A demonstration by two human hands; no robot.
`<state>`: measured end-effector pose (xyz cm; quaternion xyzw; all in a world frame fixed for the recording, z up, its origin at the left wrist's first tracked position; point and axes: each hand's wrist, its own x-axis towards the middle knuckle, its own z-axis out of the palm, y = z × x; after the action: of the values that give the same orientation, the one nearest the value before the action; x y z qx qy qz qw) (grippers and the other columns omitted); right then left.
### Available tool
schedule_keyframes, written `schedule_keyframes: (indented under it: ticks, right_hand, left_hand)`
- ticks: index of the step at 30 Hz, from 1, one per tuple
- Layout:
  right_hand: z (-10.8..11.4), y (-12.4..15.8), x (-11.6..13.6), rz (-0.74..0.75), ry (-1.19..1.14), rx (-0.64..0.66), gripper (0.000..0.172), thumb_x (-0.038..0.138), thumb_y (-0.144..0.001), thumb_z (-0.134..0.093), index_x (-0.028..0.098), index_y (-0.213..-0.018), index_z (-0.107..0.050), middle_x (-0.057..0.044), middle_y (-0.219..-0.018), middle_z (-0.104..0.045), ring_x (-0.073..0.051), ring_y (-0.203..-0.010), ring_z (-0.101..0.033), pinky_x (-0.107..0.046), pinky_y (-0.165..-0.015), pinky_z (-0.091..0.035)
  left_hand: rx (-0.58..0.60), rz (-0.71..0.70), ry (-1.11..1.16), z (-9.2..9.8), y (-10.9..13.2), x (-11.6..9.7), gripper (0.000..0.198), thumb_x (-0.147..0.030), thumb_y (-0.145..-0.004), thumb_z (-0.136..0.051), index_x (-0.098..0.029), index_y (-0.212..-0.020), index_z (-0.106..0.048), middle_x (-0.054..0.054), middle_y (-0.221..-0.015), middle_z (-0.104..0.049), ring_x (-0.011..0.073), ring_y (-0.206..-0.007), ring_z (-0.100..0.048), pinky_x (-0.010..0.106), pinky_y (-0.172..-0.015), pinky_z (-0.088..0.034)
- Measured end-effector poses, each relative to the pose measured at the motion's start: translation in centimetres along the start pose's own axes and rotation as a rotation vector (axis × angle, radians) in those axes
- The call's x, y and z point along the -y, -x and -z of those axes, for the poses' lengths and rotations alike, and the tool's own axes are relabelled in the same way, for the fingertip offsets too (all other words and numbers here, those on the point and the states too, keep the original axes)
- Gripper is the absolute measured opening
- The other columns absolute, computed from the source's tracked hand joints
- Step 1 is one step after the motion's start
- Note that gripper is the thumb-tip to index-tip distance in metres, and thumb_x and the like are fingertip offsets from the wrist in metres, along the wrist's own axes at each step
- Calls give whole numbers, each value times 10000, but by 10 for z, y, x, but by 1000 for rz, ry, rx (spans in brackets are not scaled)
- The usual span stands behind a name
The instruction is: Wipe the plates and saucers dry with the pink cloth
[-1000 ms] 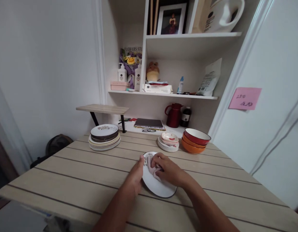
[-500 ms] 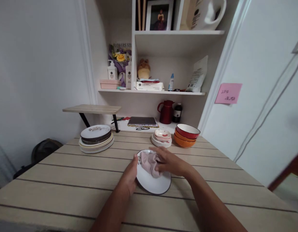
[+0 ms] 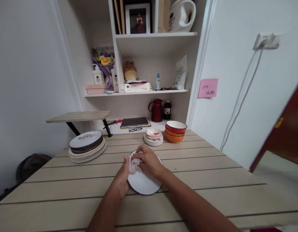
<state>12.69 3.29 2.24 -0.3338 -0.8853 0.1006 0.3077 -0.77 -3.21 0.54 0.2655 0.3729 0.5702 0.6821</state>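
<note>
A white plate (image 3: 145, 183) with a dark rim is tilted above the wooden table, close in front of me. My left hand (image 3: 122, 180) grips its left edge, thumb up along the rim. Bunched against the plate's upper left part is a pale pink cloth (image 3: 134, 165). The fingers of my right hand (image 3: 149, 161) are closed on that cloth and press it to the plate, covering the plate's upper right. Part of the cloth is hidden beneath those fingers.
Plates (image 3: 87, 146) stand stacked at the left below a small raised shelf (image 3: 79, 116). Small dishes (image 3: 153, 137) and a pile of red and orange bowls (image 3: 175, 131) sit farther back. Behind are a laptop (image 3: 135, 122), glasses (image 3: 135, 129) and a red jug (image 3: 157, 110).
My right hand has moved the cloth from the plate's upper middle to its left edge, bunching it tighter. The whole view has turned to the right.
</note>
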Motion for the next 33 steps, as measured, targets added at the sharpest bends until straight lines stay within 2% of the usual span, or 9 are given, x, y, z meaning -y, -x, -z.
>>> schedule_keyframes:
  ticks: [4, 7, 11, 17, 20, 23, 27, 30, 33]
  right_hand:
    - [13, -5, -8, -120, 170, -94, 291, 196, -804, -586, 307, -1036, -721, -56, -1068, -546, -220, -993, -470, -341, -862, -350]
    - [29, -1, -18, -213, 248, -61, 252, 221, -839, -538, 255, -1015, -715, -83, -1039, -561, -232, -978, -482, -323, -808, -352]
    - [41, 9, -28, -266, 289, 188, 366, 173, -768, -562, 270, -1112, -642, -74, -1067, -608, -217, -881, -565, -278, -672, -352]
    - [32, 13, -18, -110, 163, 473, 494, 207, -673, -676, 280, -1153, -583, -43, -1000, -683, -229, -862, -620, -260, -632, -367]
    - [17, 9, -4, -18, -8, 418, 628, 312, -668, -726, 293, -1256, -506, -38, -1127, -661, -236, -962, -612, -274, -713, -406]
    - [3, 5, 6, 30, -66, 251, 549, 299, -743, -664, 293, -1268, -505, -44, -1216, -627, -232, -1078, -577, -285, -802, -401]
    - [4, 1, 5, -124, 42, 160, 385, 263, -790, -576, 302, -1173, -583, -29, -1116, -662, -217, -1007, -599, -275, -742, -385]
    - [19, 2, -10, -307, 107, 203, 355, 267, -775, -570, 298, -1127, -606, -21, -1069, -685, -217, -956, -612, -266, -676, -360]
    - [35, 6, -25, -347, 126, 250, 390, 268, -726, -607, 290, -1116, -619, -23, -1021, -704, -227, -902, -623, -263, -637, -339]
  left_hand:
    - [-10, 41, -29, 0, 0, -2, 564, -522, -884, -481, -117, -1267, -568, 153, -1104, -713, 258, -1002, -684, 363, -907, -512]
    - [-32, 61, -40, 0, 0, -2, 559, -511, -886, -486, -115, -1273, -566, 152, -1132, -703, 257, -1046, -669, 364, -942, -497]
    - [-74, 53, -22, 0, 1, -3, 569, -514, -883, -488, -126, -1295, -549, 150, -1173, -684, 253, -1087, -650, 365, -975, -483]
    - [-41, 35, 64, 2, -3, -2, 589, -505, -898, -455, -153, -1371, -474, 145, -1245, -648, 263, -1147, -614, 405, -1026, -453]
    - [-22, 48, 65, 3, -6, -2, 578, -498, -904, -452, -141, -1357, -485, 157, -1231, -654, 270, -1108, -637, 415, -997, -477]
    - [-41, 32, 30, 2, -6, -2, 551, -492, -905, -458, -133, -1318, -522, 155, -1188, -677, 267, -1047, -665, 404, -949, -508]
    - [-77, 8, -12, 1, -5, -2, 538, -494, -890, -487, -132, -1283, -551, 145, -1133, -702, 267, -1007, -680, 393, -905, -526]
    - [-93, 33, -44, 0, -3, -2, 545, -505, -881, -496, -129, -1271, -561, 147, -1141, -700, 259, -1007, -680, 375, -909, -520]
    - [-121, 68, -71, 0, -3, -2, 558, -520, -882, -488, -132, -1278, -556, 148, -1157, -693, 255, -1017, -677, 370, -919, -513]
